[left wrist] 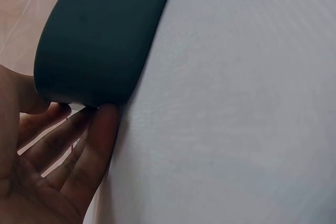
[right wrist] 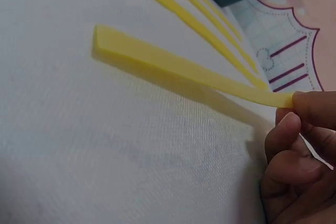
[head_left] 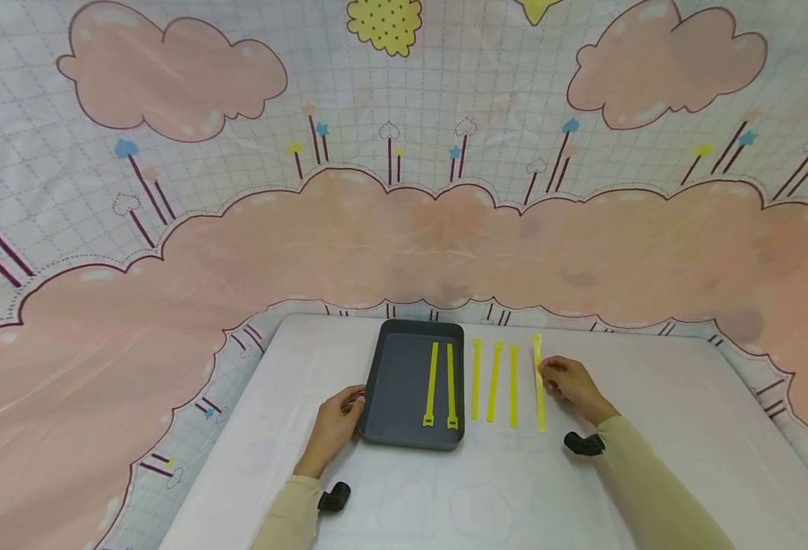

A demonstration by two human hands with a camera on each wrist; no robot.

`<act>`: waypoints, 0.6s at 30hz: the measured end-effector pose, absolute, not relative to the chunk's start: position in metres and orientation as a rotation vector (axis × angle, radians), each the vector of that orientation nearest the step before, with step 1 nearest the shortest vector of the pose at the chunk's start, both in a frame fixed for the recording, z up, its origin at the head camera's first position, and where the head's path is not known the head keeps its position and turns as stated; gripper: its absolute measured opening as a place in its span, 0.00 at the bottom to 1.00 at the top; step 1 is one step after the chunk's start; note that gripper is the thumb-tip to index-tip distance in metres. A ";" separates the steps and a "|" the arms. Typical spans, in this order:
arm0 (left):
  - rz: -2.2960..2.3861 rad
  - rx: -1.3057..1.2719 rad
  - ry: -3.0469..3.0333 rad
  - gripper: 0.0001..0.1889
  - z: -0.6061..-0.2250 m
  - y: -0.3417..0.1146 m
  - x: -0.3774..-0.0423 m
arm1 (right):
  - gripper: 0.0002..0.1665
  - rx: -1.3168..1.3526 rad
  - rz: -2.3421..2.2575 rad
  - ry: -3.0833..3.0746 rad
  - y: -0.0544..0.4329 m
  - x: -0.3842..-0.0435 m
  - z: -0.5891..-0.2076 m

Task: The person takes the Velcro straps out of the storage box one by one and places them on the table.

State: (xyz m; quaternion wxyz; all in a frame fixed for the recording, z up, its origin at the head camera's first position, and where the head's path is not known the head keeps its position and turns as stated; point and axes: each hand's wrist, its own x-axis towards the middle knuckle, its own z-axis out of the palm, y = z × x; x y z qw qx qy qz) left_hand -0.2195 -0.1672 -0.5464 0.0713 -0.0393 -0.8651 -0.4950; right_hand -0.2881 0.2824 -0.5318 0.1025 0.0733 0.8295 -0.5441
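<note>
A dark grey tray [head_left: 397, 382] lies on the white table with two yellow cable straps [head_left: 431, 386] flat inside its right half. My left hand [head_left: 335, 424] holds the tray's left edge, thumb at the rim and fingertips against the outer wall [left wrist: 89, 40]. Right of the tray, three more yellow straps [head_left: 494, 382] lie side by side. Farther right, my right hand [head_left: 572, 386] pinches another yellow strap [right wrist: 173, 66] between thumb and fingers. That strap's far end in the right wrist view is blunt and wide; its pinched part is hidden by the fingers.
The white table [head_left: 390, 496] reaches the back, where a patterned curtain [head_left: 404, 252] with pink clouds hangs behind it. A black wrist device [head_left: 335, 497] sits at the left sleeve, and another black device [head_left: 584, 444] at the right sleeve.
</note>
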 end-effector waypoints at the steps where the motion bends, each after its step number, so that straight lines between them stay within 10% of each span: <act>1: -1.489 -0.118 -2.601 0.15 -0.546 -0.167 -0.219 | 0.20 0.218 -1.596 2.449 0.283 -0.289 -0.532; 18: -1.479 -0.102 -2.608 0.16 -0.544 -0.165 -0.219 | 0.17 0.194 -1.457 2.532 0.286 -0.301 -0.538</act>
